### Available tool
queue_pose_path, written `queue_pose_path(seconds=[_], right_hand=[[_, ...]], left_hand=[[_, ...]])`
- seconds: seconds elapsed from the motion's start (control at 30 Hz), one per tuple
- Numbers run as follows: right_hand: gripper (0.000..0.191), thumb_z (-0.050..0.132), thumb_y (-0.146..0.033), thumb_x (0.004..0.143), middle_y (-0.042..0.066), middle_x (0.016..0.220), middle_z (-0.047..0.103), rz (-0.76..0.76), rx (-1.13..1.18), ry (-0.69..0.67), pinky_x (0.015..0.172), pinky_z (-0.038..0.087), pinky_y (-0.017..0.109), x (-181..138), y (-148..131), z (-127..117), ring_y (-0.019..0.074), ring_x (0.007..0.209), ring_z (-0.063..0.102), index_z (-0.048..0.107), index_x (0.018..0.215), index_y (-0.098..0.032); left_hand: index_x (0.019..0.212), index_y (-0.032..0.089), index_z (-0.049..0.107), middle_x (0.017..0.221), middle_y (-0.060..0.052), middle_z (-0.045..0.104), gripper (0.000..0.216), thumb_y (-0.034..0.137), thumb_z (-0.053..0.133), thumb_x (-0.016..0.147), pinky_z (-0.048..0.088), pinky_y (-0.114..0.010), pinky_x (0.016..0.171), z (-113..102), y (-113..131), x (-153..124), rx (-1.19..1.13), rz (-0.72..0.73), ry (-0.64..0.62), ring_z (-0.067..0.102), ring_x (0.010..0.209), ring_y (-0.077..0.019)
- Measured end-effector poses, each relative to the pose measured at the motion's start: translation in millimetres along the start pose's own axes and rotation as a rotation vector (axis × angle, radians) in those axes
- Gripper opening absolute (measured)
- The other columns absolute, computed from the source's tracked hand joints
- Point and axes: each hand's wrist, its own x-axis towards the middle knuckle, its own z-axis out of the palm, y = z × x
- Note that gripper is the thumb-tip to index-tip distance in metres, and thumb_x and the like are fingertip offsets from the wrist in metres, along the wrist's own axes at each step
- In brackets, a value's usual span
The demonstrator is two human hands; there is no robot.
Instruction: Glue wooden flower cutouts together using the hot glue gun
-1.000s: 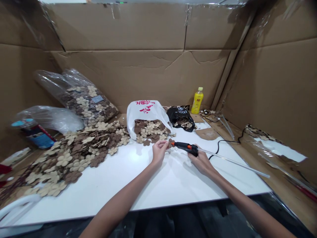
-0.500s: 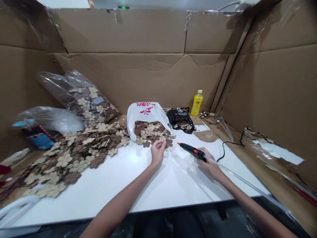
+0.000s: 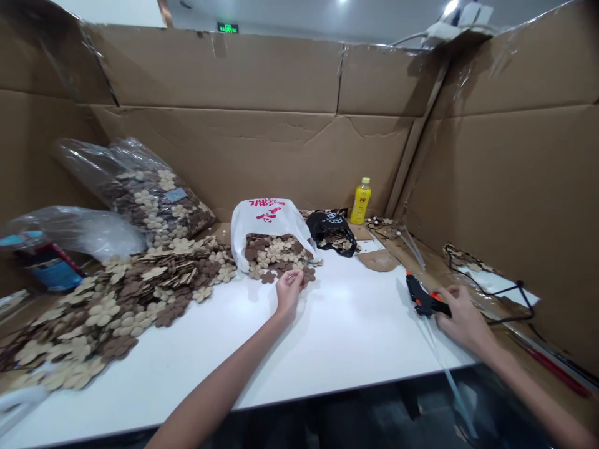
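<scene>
My left hand (image 3: 289, 293) rests at the edge of a spill of wooden flower cut-outs (image 3: 276, 255), its fingers closed with nothing showing between them. These tan and brown flowers pour from a white plastic bag (image 3: 266, 221) with red print. My right hand (image 3: 464, 321), out at the table's right side, grips a black-and-orange hot glue gun (image 3: 425, 300). A long clear glue stick (image 3: 442, 365) runs from the gun past the table's front edge.
A large heap of flowers (image 3: 131, 299) covers the white table's (image 3: 337, 349) left side, beside a clear bag of them (image 3: 150, 199). A black bag (image 3: 331, 231) and yellow bottle (image 3: 359, 201) stand behind. Cardboard walls (image 3: 243, 156) enclose three sides.
My right hand has carried the glue gun to the right, and its tip now points away from me. My left hand stays near the flowers, and the view has tilted slightly upward.
</scene>
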Motion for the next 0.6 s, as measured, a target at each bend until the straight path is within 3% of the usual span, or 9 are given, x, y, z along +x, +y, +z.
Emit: queue_pose_path(seconds=[0.2, 0.4, 0.5, 0.6], right_hand=[[0.042, 0.042, -0.015, 0.067, 0.015, 0.108, 0.038, -0.039, -0.048, -0.005, 0.078, 0.044, 0.036, -1, 8, 15, 0.0244, 0.087, 0.055, 0.054, 0.107, -0.012], [0.039, 0.040, -0.010, 0.065, 0.016, 0.096, 0.049, -0.084, -0.081, -0.031, 0.072, 0.043, 0.037, 18, 8, 7, 0.0272, 0.084, 0.054, 0.059, 0.100, -0.013], [0.039, 0.041, -0.009, 0.065, 0.014, 0.091, 0.054, -0.143, -0.011, -0.039, 0.075, 0.042, 0.035, 52, -17, -1, 0.0260, 0.087, 0.054, 0.061, 0.097, -0.015], [0.036, 0.042, -0.007, 0.064, 0.010, 0.089, 0.060, -0.235, 0.157, -0.111, 0.078, 0.040, 0.031, 100, -59, 2, 0.0230, 0.088, 0.054, 0.064, 0.091, -0.017]], left_hand=[[0.070, 0.014, 0.058, 0.069, -0.003, 0.062, 0.034, 0.037, 0.075, 0.052, 0.047, -0.026, 0.061, 2, 3, -2, -0.015, -0.020, -0.005, 0.060, 0.063, -0.0137], [0.070, 0.015, 0.058, 0.066, -0.002, 0.061, 0.030, 0.035, 0.074, 0.053, 0.046, -0.025, 0.060, 2, 4, -3, 0.019, -0.018, -0.021, 0.058, 0.061, -0.0128], [0.070, 0.015, 0.059, 0.064, -0.002, 0.061, 0.029, 0.034, 0.073, 0.055, 0.046, -0.026, 0.060, 2, 3, -4, 0.030, -0.012, -0.057, 0.059, 0.060, -0.0129], [0.070, 0.016, 0.059, 0.063, -0.002, 0.061, 0.026, 0.034, 0.072, 0.057, 0.046, -0.025, 0.058, 2, 3, -6, 0.045, -0.005, -0.074, 0.058, 0.058, -0.0129]])
